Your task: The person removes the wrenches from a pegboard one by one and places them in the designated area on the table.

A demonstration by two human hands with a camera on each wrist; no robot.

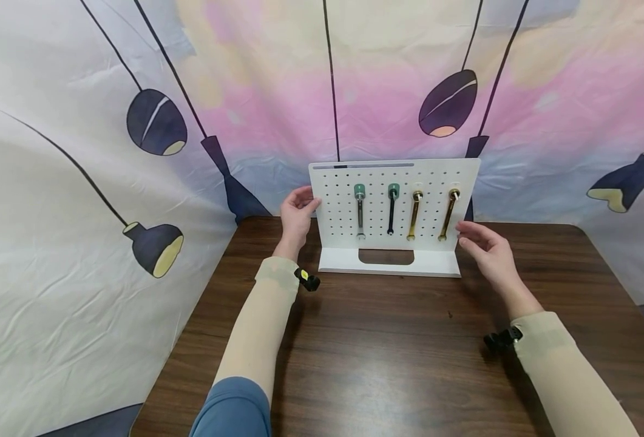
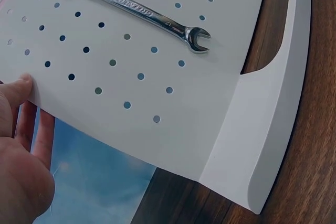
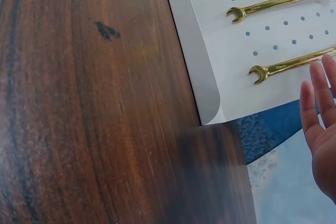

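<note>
A white pegboard stand [image 1: 332, 261] stands upright at the table's far side. Four-sided holes aside, its face carries several combination wrenches on hooks: a silver wrench [image 2: 136, 8] at the left, a dark purple wrench [image 1: 391, 213], a gold wrench [image 3: 281, 3], and another gold wrench [image 3: 294, 65] nearest the right edge. My left hand [image 1: 298, 220] pinches the board's left edge, thumb on the front and fingers behind. At the right edge is my right hand [image 1: 488, 252], its fingers fairly straight and fingertips right at the edge, holding nothing.
The brown wooden table [image 1: 376, 352] stretches in front of the stand. Close behind the board hangs a fabric backdrop [image 1: 278, 79] printed with dark lamps. An oblong cutout [image 1: 385, 257] in the stand's base shows the tabletop.
</note>
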